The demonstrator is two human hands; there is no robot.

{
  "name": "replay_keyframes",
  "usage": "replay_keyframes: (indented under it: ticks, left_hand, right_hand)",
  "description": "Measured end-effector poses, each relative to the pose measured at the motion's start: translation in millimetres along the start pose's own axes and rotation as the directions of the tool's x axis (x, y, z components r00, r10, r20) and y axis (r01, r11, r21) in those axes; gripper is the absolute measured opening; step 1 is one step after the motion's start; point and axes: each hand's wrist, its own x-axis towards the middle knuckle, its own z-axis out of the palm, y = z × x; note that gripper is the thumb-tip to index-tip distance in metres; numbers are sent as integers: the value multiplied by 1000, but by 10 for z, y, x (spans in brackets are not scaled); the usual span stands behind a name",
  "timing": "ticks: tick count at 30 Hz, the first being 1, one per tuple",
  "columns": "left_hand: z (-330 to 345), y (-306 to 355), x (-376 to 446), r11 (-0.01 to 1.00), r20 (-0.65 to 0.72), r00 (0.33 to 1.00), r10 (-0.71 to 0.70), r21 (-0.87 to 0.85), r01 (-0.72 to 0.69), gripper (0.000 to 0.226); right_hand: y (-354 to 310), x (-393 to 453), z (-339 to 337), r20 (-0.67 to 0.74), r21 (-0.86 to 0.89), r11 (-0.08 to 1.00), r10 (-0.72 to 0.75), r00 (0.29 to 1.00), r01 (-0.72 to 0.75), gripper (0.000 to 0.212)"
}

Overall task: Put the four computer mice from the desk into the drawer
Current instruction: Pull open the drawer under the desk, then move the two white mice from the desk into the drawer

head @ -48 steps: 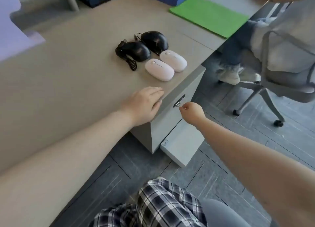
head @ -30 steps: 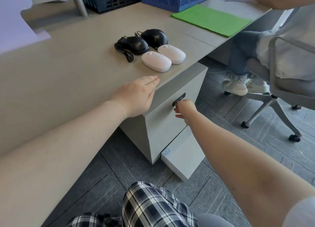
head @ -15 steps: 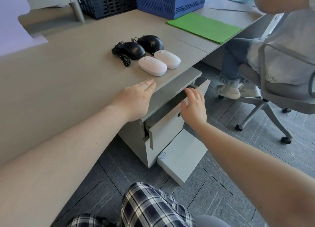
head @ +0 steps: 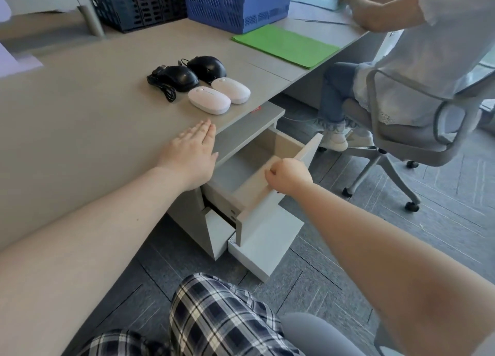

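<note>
Two white mice (head: 209, 100) (head: 231, 90) and two black corded mice (head: 179, 78) (head: 206, 65) lie together on the desk (head: 80, 109) near its front edge. Below them the top drawer (head: 270, 152) of the grey cabinet stands pulled out, its inside bare. My right hand (head: 288, 175) grips the top edge of the drawer front. My left hand (head: 191, 152) rests flat on the desk edge, fingers together, a little short of the white mice.
A lower drawer (head: 262, 244) also sticks out below. Another person sits on a wheeled chair (head: 417, 130) to the right. A green mat (head: 285, 45) and blue baskets (head: 235, 5) lie farther back on the desk. My plaid-clad knee (head: 214, 315) is at the bottom.
My right hand went from the lock on the drawer front to its top edge and pulled the top drawer out. The left hand stayed on the desk.
</note>
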Motion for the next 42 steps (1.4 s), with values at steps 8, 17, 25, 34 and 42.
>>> replay_keyframes:
  ticks: [8,17,25,34,42]
  left_hand:
    - [16,70,-10,999,-22,999,-37,-13,36,62]
    - [32,52,-7,999,-54,998,-46,-31,44,61]
    - [-51,45,30,990,-60,996,-67,-127,59,56]
    - [-251,78,223,936,-173,969,-177,-333,111,46]
    - [-125,-163,727,811,-145,903,-405,-513,281,83]
  right_hand:
    - [394,-467,-76,112,-224,960,196,974,-167,37]
    - [587,-747,-77,219,-404,897,283,934,-177,24]
    - [429,-559,-140,207,-265,942,264,942,-206,29]
    - [-147,155,-422,-155,31,992,126,980,-123,32]
    - [-534,906,-822,-360,277,959,45,932,61,42]
